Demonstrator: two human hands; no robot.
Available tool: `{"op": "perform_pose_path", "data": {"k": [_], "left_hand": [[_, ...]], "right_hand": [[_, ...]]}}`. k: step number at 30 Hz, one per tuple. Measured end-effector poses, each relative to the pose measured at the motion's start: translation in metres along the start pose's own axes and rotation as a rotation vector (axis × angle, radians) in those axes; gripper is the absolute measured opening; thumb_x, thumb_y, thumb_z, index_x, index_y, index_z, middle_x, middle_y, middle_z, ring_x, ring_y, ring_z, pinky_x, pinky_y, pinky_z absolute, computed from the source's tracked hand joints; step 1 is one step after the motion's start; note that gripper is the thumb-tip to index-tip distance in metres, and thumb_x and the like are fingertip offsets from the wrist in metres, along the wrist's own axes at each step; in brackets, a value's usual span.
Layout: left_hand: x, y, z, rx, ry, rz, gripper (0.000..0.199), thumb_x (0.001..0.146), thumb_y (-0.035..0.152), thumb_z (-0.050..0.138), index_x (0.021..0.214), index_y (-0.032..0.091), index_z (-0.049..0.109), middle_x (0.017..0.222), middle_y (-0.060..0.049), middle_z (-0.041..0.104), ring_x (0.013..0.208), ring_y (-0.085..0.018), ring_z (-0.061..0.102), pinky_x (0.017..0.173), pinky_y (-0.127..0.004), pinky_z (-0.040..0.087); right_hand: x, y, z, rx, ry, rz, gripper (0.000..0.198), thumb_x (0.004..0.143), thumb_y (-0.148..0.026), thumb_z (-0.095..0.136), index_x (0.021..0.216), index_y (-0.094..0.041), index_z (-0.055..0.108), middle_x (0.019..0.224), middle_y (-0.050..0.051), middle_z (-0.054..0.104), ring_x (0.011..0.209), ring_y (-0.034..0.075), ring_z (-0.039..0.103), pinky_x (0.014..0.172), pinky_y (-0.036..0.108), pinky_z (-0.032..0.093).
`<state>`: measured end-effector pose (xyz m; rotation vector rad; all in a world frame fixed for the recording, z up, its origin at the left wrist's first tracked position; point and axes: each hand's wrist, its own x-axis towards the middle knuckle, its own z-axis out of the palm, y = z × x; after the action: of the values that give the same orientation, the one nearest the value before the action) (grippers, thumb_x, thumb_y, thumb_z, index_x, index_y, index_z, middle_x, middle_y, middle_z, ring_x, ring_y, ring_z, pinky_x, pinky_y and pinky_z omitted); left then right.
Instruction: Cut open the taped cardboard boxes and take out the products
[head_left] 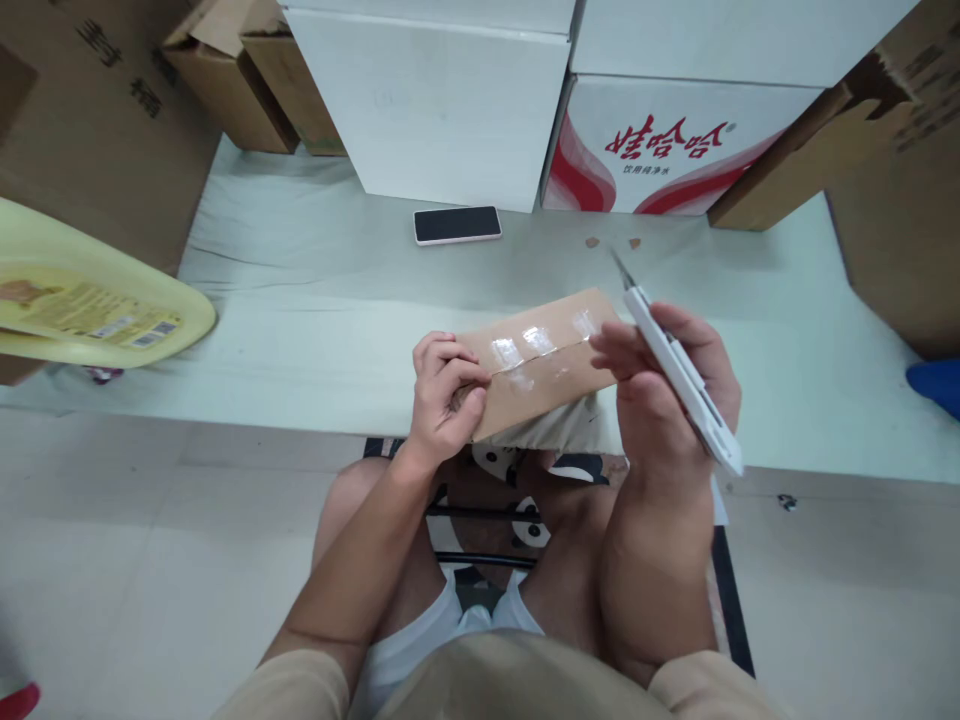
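A small flat cardboard box (536,350) lies at the table's front edge, tilted, with patches of clear tape across its middle seam. My left hand (448,395) grips the box's left end, fingers on top and thumb at the near side. In my right hand (667,385) is a white utility knife (682,380), its blade out and pointing up and away to the left. The knife lies across the palm, above the box's right end. The fingers of that hand are close to the box's right end; I cannot tell whether they touch it.
A phone (457,225) lies behind the box, with two small brown scraps (592,242) to its right. White cartons (450,110) line the back. A yellow bottle (97,290) lies at the left, and an upright cardboard piece (802,160) stands at the right.
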<state>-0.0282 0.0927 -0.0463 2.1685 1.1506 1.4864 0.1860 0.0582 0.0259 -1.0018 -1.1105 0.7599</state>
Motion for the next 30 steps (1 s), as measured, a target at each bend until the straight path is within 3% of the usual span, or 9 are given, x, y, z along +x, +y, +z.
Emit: {"op": "perform_pose_path", "data": {"k": [2, 4, 8, 14, 23, 30], "left_hand": [[-0.003, 0.004, 0.002, 0.029, -0.017, 0.036, 0.016, 0.094, 0.038, 0.054, 0.095, 0.028, 0.066, 0.097, -0.007, 0.06, 0.111, -0.028, 0.054, 0.109, -0.056, 0.045], [-0.006, 0.006, 0.003, 0.072, -0.045, 0.045, 0.017, 0.092, 0.04, 0.055, 0.098, 0.028, 0.066, 0.097, -0.008, 0.06, 0.112, -0.03, 0.053, 0.108, -0.057, 0.045], [-0.01, 0.005, 0.002, 0.078, -0.08, 0.035, 0.021, 0.088, 0.04, 0.056, 0.104, 0.029, 0.066, 0.1, -0.008, 0.061, 0.117, -0.032, 0.051, 0.109, -0.058, 0.044], [-0.009, 0.003, 0.001, 0.076, -0.068, 0.092, 0.022, 0.092, 0.042, 0.052, 0.109, 0.031, 0.061, 0.101, -0.008, 0.06, 0.117, -0.03, 0.051, 0.108, -0.056, 0.045], [-0.014, -0.003, -0.001, 0.094, -0.113, 0.072, 0.026, 0.082, 0.054, 0.063, 0.095, 0.032, 0.069, 0.1, -0.009, 0.058, 0.116, -0.033, 0.047, 0.108, -0.059, 0.043], [-0.011, 0.003, -0.001, 0.007, -0.091, 0.078, 0.028, 0.085, 0.047, 0.063, 0.107, 0.031, 0.066, 0.1, -0.008, 0.059, 0.116, -0.031, 0.05, 0.108, -0.057, 0.045]], "right_hand": [[-0.002, 0.002, 0.003, 0.022, 0.091, -0.05, 0.027, 0.089, -0.048, 0.075, 0.101, -0.025, 0.071, 0.068, -0.004, 0.069, 0.059, 0.013, 0.067, 0.058, 0.026, 0.058], [-0.003, 0.0, 0.005, 0.019, 0.099, -0.036, 0.023, 0.089, -0.046, 0.076, 0.094, -0.024, 0.072, 0.057, -0.007, 0.06, 0.047, 0.009, 0.058, 0.048, 0.023, 0.051], [-0.007, -0.009, 0.009, -0.118, 0.07, 0.047, 0.026, 0.088, -0.046, 0.077, 0.101, -0.023, 0.074, 0.068, -0.003, 0.07, 0.052, 0.011, 0.063, 0.049, 0.024, 0.052], [-0.002, -0.006, 0.023, -0.299, 0.134, -0.103, 0.032, 0.09, -0.049, 0.075, 0.075, -0.022, 0.07, 0.058, -0.005, 0.059, 0.048, 0.008, 0.052, 0.044, 0.024, 0.04], [0.003, 0.007, 0.035, -0.462, 0.166, -0.069, 0.048, 0.087, -0.062, 0.073, 0.066, -0.022, 0.057, 0.056, -0.005, 0.054, 0.05, 0.009, 0.05, 0.05, 0.026, 0.042], [0.007, 0.01, 0.048, -0.601, 0.25, -0.079, 0.057, 0.087, -0.064, 0.072, 0.061, -0.021, 0.045, 0.054, -0.006, 0.04, 0.051, 0.007, 0.039, 0.049, 0.024, 0.032]]}}
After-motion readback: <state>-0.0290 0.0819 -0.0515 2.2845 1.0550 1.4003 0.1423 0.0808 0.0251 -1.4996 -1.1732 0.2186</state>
